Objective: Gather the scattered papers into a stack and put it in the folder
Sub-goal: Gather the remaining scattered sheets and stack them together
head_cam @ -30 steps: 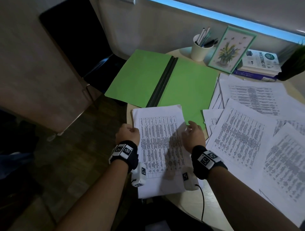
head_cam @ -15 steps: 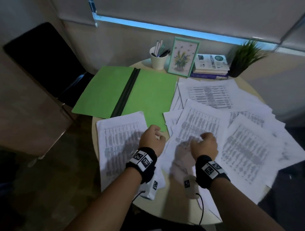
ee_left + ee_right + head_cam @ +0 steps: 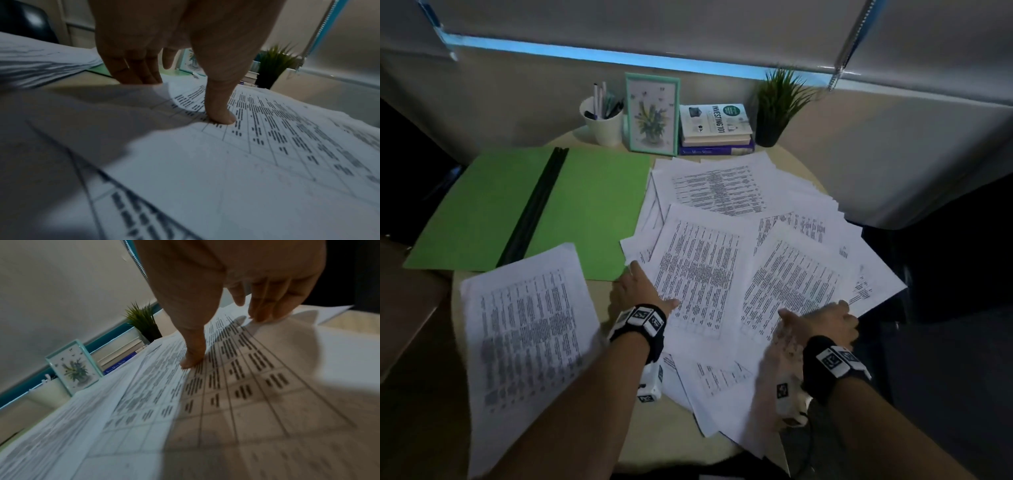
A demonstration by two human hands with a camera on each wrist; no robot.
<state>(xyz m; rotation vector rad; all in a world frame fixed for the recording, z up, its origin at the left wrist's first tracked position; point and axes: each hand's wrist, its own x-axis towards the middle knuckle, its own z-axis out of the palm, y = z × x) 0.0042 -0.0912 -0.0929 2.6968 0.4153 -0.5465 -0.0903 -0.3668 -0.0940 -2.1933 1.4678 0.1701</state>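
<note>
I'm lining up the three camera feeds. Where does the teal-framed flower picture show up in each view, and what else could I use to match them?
Head view: picture frame stands upright at top centre, between the pen cup and the stacked books.
Left wrist view: only a sliver of it shows, behind the fingers.
Right wrist view: it sits at lower left, tilted by the camera.
Shared landmark: the potted plant.

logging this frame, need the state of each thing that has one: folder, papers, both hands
folder: open flat, nothing in it
small stack: beside the folder, not inside
scattered papers: still spread, overlapping
left hand: fingers under a sheet's edge, thumb on top
right hand: pinching a sheet's edge likewise
</note>
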